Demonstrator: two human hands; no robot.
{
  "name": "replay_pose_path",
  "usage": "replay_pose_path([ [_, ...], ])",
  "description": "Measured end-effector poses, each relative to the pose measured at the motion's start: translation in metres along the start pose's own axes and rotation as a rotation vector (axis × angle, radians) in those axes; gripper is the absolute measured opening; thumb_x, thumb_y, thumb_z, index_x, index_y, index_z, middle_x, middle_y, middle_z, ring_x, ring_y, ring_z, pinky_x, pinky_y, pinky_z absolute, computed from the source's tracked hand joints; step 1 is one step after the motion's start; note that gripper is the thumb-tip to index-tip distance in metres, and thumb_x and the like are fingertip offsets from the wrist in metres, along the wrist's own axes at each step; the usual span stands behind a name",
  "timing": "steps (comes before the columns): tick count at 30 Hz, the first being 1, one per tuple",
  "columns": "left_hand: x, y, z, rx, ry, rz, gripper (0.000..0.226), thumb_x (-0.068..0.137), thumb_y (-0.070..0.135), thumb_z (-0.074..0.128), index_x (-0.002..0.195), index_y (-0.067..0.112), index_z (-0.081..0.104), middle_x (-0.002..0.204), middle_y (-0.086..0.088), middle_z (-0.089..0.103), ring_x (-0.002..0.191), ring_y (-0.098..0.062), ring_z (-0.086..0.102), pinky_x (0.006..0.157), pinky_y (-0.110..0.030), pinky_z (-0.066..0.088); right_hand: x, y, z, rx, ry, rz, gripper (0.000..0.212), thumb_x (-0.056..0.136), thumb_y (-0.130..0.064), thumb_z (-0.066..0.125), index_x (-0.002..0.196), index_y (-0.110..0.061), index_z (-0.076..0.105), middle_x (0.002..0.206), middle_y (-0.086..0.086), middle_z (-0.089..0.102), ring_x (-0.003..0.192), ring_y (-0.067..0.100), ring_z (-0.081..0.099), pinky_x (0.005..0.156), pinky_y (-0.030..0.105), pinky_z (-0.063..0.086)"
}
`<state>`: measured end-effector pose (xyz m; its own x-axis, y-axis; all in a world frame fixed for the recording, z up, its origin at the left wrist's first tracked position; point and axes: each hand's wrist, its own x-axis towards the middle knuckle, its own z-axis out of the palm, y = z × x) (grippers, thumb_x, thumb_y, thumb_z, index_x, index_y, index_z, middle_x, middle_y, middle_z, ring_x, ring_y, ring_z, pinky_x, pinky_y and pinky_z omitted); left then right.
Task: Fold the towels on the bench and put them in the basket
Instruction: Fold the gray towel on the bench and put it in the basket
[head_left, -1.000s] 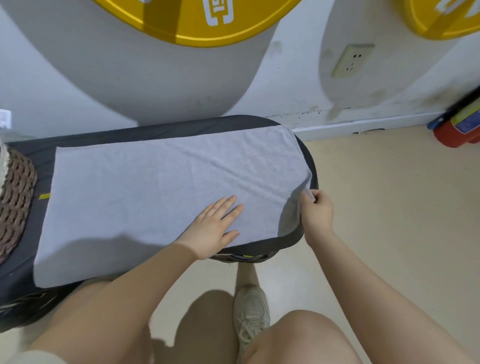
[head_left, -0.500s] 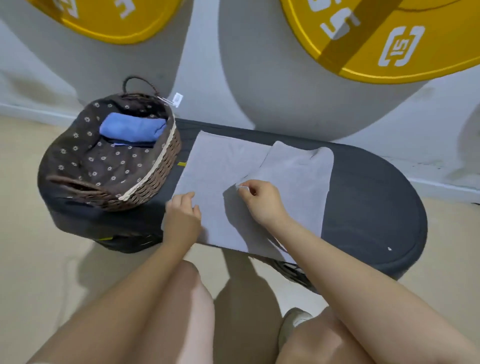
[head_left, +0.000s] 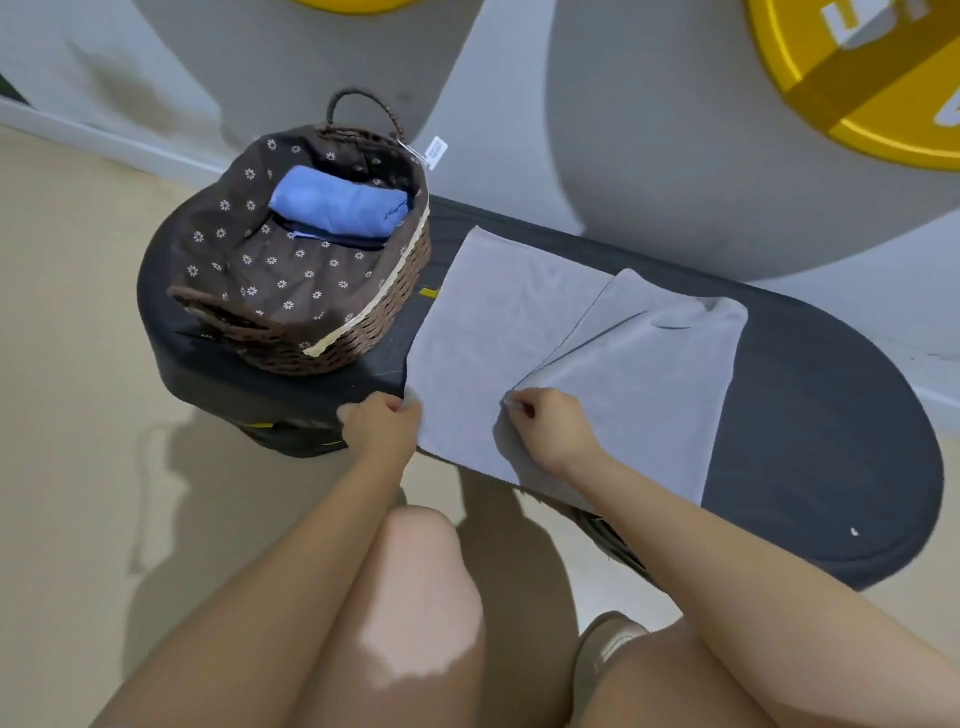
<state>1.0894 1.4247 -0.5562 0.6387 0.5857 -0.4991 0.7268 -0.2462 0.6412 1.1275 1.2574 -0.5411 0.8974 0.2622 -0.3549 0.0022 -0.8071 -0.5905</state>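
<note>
Currently, head view: one blue towel (head_left: 337, 208) lies folded in the basket (head_left: 363, 332). The grey towel (head_left: 498, 332) lies on the bench (head_left: 831, 441), half-folded, long axis along the bench, fold edge askew. Right hand (head_left: 550, 431) pinches the folded-over corner; left hand (head_left: 382, 423) grips the near-left edge, apparently (fingertips hidden). Remaining: finish folding, then basket it.

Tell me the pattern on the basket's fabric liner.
Dark brown liner with small white daisy-like flowers, seen in the head view.
</note>
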Motion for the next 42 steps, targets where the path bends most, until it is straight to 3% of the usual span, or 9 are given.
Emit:
replay_pose_path([
  [3, -0.019, 0.017, 0.011, -0.216, -0.112, 0.196, 0.029, 0.088, 0.015, 0.055, 0.064, 0.013, 0.039, 0.064, -0.001, 0.039, 0.062, -0.017, 0.035, 0.054, -0.026, 0.028, -0.007, 0.005, -0.014, 0.149, 0.068, 0.057, 0.027, 0.096, -0.022, 0.047, 0.099, -0.004, 0.066, 0.095, 0.007, 0.068, 0.091, 0.024, 0.058, 0.076, 0.03, 0.045],
  [6, -0.036, 0.039, 0.028, -0.307, -0.246, 0.382, 0.01, 0.087, 0.012, 0.059, 0.079, 0.01, 0.055, 0.069, -0.011, 0.055, 0.063, -0.016, 0.047, 0.061, -0.028, 0.037, -0.01, 0.005, -0.031, 0.329, 0.207, 0.097, 0.017, 0.092, -0.03, 0.055, 0.088, -0.015, 0.062, 0.074, -0.01, 0.058, 0.071, 0.009, 0.053, 0.058, 0.012, 0.037],
  [8, -0.048, 0.05, 0.043, -0.344, -0.302, 0.431, 0.012, 0.087, 0.008, 0.059, 0.079, 0.016, 0.058, 0.071, -0.015, 0.057, 0.063, -0.016, 0.048, 0.059, -0.024, 0.038, -0.013, 0.004, -0.038, 0.387, 0.292, 0.094, 0.011, 0.09, -0.025, 0.058, 0.086, -0.015, 0.058, 0.069, -0.013, 0.054, 0.064, 0.002, 0.05, 0.054, 0.012, 0.036],
  [11, -0.063, 0.059, 0.061, -0.393, -0.361, 0.41, 0.03, 0.088, 0.004, 0.055, 0.074, 0.029, 0.06, 0.072, -0.017, 0.059, 0.066, -0.016, 0.05, 0.059, -0.024, 0.04, -0.022, 0.006, -0.042, 0.43, 0.336, 0.078, 0.002, 0.087, -0.013, 0.057, 0.087, -0.014, 0.056, 0.071, -0.011, 0.053, 0.064, 0.001, 0.049, 0.055, 0.009, 0.038],
  [17, -0.067, 0.054, 0.074, -0.332, -0.337, 0.429, 0.014, 0.076, 0.035, 0.057, 0.08, 0.024, 0.065, 0.084, -0.023, 0.067, 0.071, -0.015, 0.052, 0.074, -0.033, 0.045, -0.029, 0.02, -0.046, 0.439, 0.369, 0.086, 0.007, 0.088, -0.01, 0.056, 0.083, -0.015, 0.055, 0.078, -0.002, 0.057, 0.07, 0.011, 0.051, 0.059, 0.008, 0.038],
  [21, -0.062, 0.056, 0.074, -0.223, -0.264, 0.471, 0.025, 0.086, 0.025, 0.063, 0.079, 0.002, 0.066, 0.079, -0.027, 0.065, 0.066, -0.012, 0.042, 0.066, -0.027, 0.038, -0.034, 0.023, -0.049, 0.385, 0.478, 0.046, 0.009, 0.089, -0.01, 0.055, 0.082, -0.015, 0.052, 0.081, 0.0, 0.059, 0.074, 0.016, 0.054, 0.064, 0.016, 0.041],
  [25, -0.062, 0.061, 0.073, -0.21, -0.251, 0.454, 0.005, 0.085, 0.015, 0.063, 0.083, 0.011, 0.063, 0.074, -0.003, 0.069, 0.058, 0.003, 0.054, 0.061, -0.013, 0.041, -0.034, 0.017, -0.045, 0.37, 0.437, -0.01, 0.006, 0.086, -0.008, 0.057, 0.083, -0.013, 0.055, 0.079, 0.002, 0.059, 0.078, 0.02, 0.056, 0.072, 0.028, 0.045],
  [30, -0.064, 0.063, 0.072, -0.306, -0.33, 0.432, 0.024, 0.088, 0.005, 0.055, 0.077, 0.026, 0.057, 0.084, -0.002, 0.069, 0.08, -0.015, 0.062, 0.084, -0.031, 0.049, -0.034, 0.016, -0.043, 0.308, 0.429, -0.085, 0.003, 0.086, -0.009, 0.059, 0.084, -0.008, 0.062, 0.081, 0.007, 0.064, 0.08, 0.021, 0.057, 0.071, 0.03, 0.044],
  [42, -0.072, 0.072, 0.074, -0.305, -0.364, 0.474, 0.022, 0.091, 0.013, 0.056, 0.079, 0.031, 0.057, 0.077, 0.008, 0.066, 0.084, -0.015, 0.063, 0.087, -0.034, 0.05, -0.044, 0.023, -0.053, 0.32, 0.486, -0.075, 0.014, 0.089, -0.005, 0.056, 0.091, -0.007, 0.07, 0.089, 0.003, 0.068, 0.082, 0.011, 0.057, 0.078, 0.022, 0.045],
])
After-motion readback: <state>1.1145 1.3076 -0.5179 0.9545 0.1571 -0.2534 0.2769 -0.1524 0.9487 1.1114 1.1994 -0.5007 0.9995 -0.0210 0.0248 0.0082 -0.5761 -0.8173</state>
